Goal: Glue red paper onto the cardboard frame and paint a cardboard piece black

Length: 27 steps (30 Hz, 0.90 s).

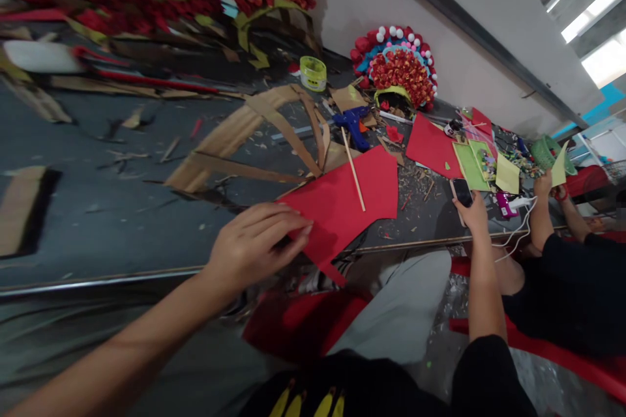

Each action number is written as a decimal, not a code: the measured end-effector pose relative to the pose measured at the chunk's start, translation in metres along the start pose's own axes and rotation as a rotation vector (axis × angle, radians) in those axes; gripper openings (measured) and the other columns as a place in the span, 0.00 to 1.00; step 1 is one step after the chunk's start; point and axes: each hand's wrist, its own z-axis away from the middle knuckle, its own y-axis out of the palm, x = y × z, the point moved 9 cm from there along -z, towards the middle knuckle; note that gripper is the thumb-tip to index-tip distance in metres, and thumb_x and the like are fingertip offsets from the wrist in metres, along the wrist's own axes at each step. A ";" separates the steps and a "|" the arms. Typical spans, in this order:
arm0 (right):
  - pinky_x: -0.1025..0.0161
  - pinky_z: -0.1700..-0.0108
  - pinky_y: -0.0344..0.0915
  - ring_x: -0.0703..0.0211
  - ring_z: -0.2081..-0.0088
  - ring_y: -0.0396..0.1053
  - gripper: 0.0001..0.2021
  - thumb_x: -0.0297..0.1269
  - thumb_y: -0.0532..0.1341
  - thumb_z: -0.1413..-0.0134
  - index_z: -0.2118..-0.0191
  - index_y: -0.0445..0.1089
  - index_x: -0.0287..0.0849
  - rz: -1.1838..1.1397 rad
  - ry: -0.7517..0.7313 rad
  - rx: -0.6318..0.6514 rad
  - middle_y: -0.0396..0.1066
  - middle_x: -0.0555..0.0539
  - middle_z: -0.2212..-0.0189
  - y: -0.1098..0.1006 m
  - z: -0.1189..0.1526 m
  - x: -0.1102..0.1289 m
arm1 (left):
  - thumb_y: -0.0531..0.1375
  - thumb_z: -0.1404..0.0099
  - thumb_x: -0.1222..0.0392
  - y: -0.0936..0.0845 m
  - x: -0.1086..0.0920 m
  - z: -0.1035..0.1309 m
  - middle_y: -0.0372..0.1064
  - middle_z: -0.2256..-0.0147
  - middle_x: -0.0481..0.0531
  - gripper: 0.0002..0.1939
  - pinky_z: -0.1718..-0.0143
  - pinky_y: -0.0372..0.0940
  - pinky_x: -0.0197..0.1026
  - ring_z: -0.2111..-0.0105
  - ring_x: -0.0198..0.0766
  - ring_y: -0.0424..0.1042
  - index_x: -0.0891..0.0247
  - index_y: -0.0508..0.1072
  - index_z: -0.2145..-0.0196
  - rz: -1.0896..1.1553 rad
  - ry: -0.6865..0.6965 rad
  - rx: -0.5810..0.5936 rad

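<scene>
My left hand (pixel 257 241) is at the near left end of a red sheet (pixel 337 208), thumb and fingers closed on its edge. A thin wooden stick (pixel 354 172) lies across that sheet, which reaches past the table's front edge. My right hand (pixel 474 212), farther right, holds a phone (pixel 461 192) with a dark screen above the table edge. Behind the sheet rests a curved cardboard frame (pixel 235 133) with several strips across it. Beyond it is a blue glue gun (pixel 353 125).
Tape roll (pixel 313 73), red flower headdress (pixel 403 75), and another red sheet (pixel 433 143) are on the littered table. A cardboard block (pixel 22 208) is at left. At right, a co-worker's hand (pixel 542 184) holds yellow paper (pixel 559 166), near a white cable (pixel 525 225) and green basket (pixel 542 150).
</scene>
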 end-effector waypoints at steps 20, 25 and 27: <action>0.48 0.48 0.55 0.40 0.50 0.60 0.36 0.46 0.67 0.62 0.49 0.55 0.32 0.076 0.068 -0.098 0.62 0.30 0.52 -0.007 0.002 0.009 | 0.56 0.37 0.62 -0.008 0.000 -0.009 0.75 0.64 0.58 0.07 0.56 0.67 0.52 0.60 0.46 0.72 0.64 0.72 0.70 -0.049 0.124 -0.140; 0.47 0.50 0.57 0.39 0.48 0.57 0.35 0.43 0.66 0.61 0.48 0.54 0.36 0.128 0.072 -0.116 0.60 0.31 0.50 -0.011 0.009 0.019 | 0.57 0.38 0.64 -0.011 -0.006 -0.009 0.74 0.66 0.60 0.04 0.59 0.66 0.52 0.62 0.48 0.71 0.65 0.70 0.70 -0.066 0.178 -0.178; 0.47 0.51 0.58 0.39 0.48 0.56 0.34 0.43 0.66 0.60 0.48 0.54 0.38 0.143 0.071 -0.120 0.60 0.32 0.50 -0.013 0.011 0.023 | 0.57 0.38 0.65 -0.012 -0.008 -0.009 0.74 0.66 0.60 0.03 0.59 0.66 0.52 0.62 0.48 0.71 0.65 0.70 0.70 -0.066 0.183 -0.176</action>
